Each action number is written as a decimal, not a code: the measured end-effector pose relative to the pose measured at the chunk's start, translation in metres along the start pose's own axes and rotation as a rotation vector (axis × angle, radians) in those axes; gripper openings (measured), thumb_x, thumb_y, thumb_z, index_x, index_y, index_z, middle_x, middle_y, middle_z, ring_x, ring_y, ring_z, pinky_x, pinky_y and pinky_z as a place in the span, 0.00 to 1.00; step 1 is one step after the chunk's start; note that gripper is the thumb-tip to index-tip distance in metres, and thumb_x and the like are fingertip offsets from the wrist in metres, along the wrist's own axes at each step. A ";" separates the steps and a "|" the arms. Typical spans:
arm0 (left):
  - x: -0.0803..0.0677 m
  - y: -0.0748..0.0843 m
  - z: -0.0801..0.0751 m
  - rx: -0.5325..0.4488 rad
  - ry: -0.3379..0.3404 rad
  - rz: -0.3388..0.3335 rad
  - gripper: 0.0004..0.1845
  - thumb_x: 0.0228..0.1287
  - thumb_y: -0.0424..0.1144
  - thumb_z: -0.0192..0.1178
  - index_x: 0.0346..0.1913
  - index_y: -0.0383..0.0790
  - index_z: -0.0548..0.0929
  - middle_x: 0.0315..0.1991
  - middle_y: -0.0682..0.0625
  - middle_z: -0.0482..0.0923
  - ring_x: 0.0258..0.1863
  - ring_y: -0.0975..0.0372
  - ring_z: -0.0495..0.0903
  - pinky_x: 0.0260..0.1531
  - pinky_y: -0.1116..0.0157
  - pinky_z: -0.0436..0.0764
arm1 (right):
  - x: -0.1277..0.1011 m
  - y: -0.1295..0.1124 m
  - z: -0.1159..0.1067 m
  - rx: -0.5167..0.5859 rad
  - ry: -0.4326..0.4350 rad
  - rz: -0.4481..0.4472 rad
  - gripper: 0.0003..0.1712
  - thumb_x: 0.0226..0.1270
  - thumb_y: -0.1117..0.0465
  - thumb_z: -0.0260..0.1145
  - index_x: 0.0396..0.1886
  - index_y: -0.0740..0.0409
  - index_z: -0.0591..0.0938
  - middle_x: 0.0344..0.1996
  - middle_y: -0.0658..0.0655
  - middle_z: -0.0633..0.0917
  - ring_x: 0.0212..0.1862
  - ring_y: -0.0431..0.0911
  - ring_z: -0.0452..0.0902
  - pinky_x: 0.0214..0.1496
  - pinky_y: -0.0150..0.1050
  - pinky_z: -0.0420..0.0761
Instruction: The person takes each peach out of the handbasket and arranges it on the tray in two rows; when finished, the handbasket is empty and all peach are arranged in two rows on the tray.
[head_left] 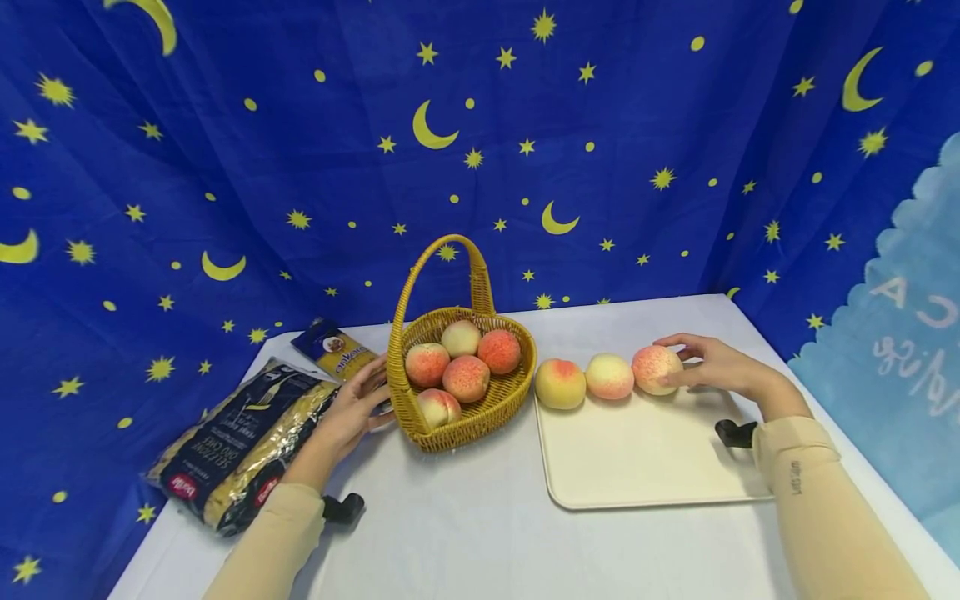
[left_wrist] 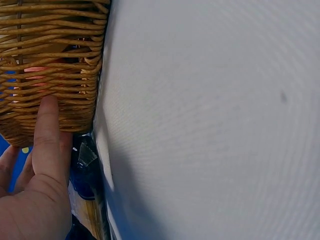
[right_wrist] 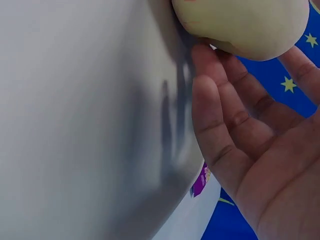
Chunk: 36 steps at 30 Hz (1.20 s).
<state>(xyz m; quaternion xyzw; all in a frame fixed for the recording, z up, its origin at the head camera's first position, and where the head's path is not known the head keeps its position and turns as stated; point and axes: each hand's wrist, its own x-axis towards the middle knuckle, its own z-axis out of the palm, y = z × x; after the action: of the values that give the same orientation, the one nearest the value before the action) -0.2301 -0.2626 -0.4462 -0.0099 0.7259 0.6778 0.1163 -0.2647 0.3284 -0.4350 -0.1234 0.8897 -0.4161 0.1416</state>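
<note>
Three peaches stand in a row along the far edge of the cream tray (head_left: 652,467): a yellowish peach (head_left: 561,385), a pale peach (head_left: 609,377) and a speckled pink peach (head_left: 657,370). My right hand (head_left: 716,367) holds the speckled peach from the right, thumb on the near side and fingers on the far side. In the right wrist view its fingertips meet the underside of that peach (right_wrist: 245,25). My left hand (head_left: 356,412) rests its extended fingers against the left side of the wicker basket (head_left: 465,429). Several peaches (head_left: 466,379) lie inside the basket.
Left of the basket lie a large pasta bag (head_left: 240,442) and a smaller blue and yellow packet (head_left: 333,346). The tall basket handle (head_left: 442,246) arches upward. A blue star-patterned curtain (head_left: 480,167) borders the white table (head_left: 450,525) behind and at the sides.
</note>
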 end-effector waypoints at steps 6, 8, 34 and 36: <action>0.001 -0.002 -0.001 0.003 0.002 0.001 0.38 0.84 0.41 0.58 0.88 0.56 0.54 0.87 0.43 0.53 0.82 0.45 0.63 0.74 0.41 0.77 | -0.001 -0.003 -0.002 -0.009 -0.009 0.006 0.45 0.68 0.54 0.77 0.78 0.63 0.69 0.66 0.75 0.79 0.61 0.59 0.81 0.51 0.46 0.90; 0.001 -0.003 -0.001 0.003 0.003 0.001 0.38 0.84 0.41 0.58 0.88 0.56 0.55 0.87 0.43 0.54 0.81 0.45 0.63 0.73 0.41 0.77 | -0.001 -0.003 -0.003 -0.018 -0.010 0.004 0.45 0.68 0.53 0.77 0.79 0.63 0.69 0.67 0.75 0.79 0.62 0.60 0.81 0.52 0.46 0.90; 0.002 -0.003 -0.001 -0.007 -0.015 0.024 0.38 0.84 0.39 0.57 0.88 0.54 0.55 0.87 0.44 0.53 0.82 0.45 0.62 0.73 0.40 0.77 | 0.029 -0.103 -0.022 -0.164 0.024 -0.129 0.44 0.70 0.51 0.77 0.80 0.56 0.70 0.71 0.73 0.77 0.70 0.70 0.77 0.69 0.68 0.81; 0.002 -0.003 -0.001 -0.008 -0.012 0.022 0.38 0.83 0.39 0.58 0.88 0.54 0.55 0.87 0.44 0.53 0.83 0.45 0.61 0.73 0.40 0.77 | 0.037 -0.117 -0.019 -0.152 0.006 -0.134 0.45 0.70 0.51 0.77 0.81 0.54 0.69 0.72 0.72 0.76 0.71 0.69 0.77 0.70 0.66 0.81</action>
<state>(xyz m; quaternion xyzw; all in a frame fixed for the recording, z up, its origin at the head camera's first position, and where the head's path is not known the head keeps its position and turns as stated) -0.2319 -0.2635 -0.4496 0.0015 0.7225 0.6820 0.1132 -0.2937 0.2562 -0.3378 -0.1918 0.9089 -0.3562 0.1012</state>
